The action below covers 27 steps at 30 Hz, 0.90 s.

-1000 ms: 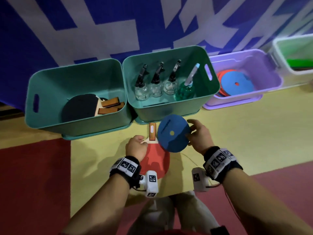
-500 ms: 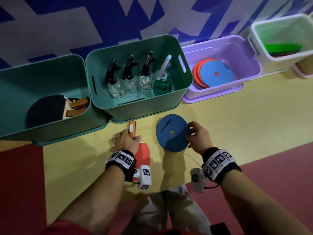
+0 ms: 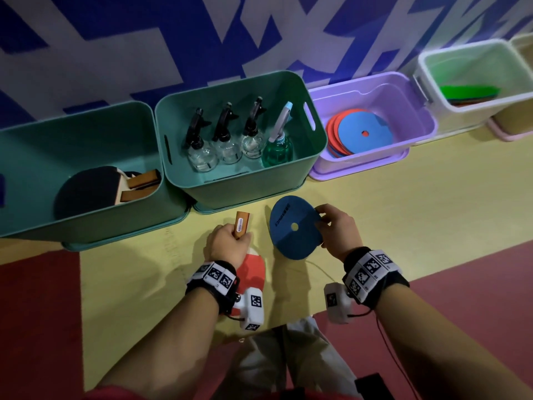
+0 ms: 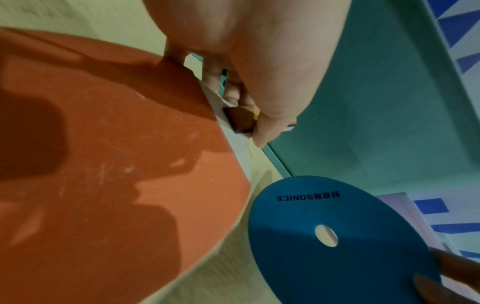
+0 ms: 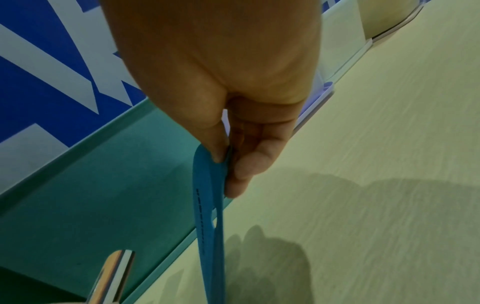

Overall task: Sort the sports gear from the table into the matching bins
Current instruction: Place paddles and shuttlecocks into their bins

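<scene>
My left hand grips the wooden handle of a red table tennis paddle, whose blade fills the left wrist view. My right hand pinches the right edge of a blue flat disc with a small centre hole, lifted and tilted above the yellow floor; the right wrist view shows the disc edge-on between thumb and fingers. The left teal bin holds paddles. The purple bin holds red and blue discs.
A middle teal bin holds several spray bottles. A white bin at the far right holds green flat pieces. All bins line a blue and white wall. My legs show at the bottom of the head view, over yellow and red floor.
The disc has come off the paddle blade and moved right. My left hand has slid forward from the blade onto the handle. The view has turned right, so the bins sit further left.
</scene>
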Motion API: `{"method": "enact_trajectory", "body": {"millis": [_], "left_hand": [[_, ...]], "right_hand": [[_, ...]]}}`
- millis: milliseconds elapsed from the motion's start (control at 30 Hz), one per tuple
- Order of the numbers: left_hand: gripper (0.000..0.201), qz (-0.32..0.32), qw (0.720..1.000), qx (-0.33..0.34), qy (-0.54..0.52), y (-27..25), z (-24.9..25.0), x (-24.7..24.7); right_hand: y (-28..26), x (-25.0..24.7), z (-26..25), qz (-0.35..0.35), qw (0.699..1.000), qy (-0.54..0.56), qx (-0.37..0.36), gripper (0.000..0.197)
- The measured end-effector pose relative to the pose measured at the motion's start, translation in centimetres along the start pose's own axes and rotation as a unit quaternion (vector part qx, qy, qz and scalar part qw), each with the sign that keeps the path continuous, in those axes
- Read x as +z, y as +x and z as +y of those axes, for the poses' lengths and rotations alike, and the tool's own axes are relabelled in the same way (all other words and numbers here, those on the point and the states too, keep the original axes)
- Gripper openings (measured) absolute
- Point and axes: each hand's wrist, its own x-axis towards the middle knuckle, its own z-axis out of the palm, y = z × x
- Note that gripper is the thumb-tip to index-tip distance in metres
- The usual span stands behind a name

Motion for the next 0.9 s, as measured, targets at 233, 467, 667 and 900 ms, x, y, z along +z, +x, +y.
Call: {"method": "enact_trajectory", "body": {"millis": [233, 467, 667, 900], "left_hand": [[0.024, -0.014, 0.996, 0.06, -0.057, -1.9, 1.6, -4.2], [0.022, -0.009, 0.982, 0.165, -0.092, -3.4, 7.1, -8.1], [0.021, 0.009, 0.96, 0.236, -0.149, -4.9, 12.9, -10.0], [0.018, 0.023, 0.941, 0.293, -0.171, -5.7, 19.9, -8.4]], "right_hand": [[-1.8, -2.1, -3.4, 0.039, 0.998, 0.013, -0.045, 0.021], [-4.1, -6.1, -6.5, 0.088, 0.993, 0.05, -0.052, 0.019], [-4.5, -10.6, -7.2, 0.144, 0.982, 0.105, -0.061, 0.021], [-1.7, -16.5, -5.9, 0.172, 0.97, 0.162, -0.055, 0.025]]}}
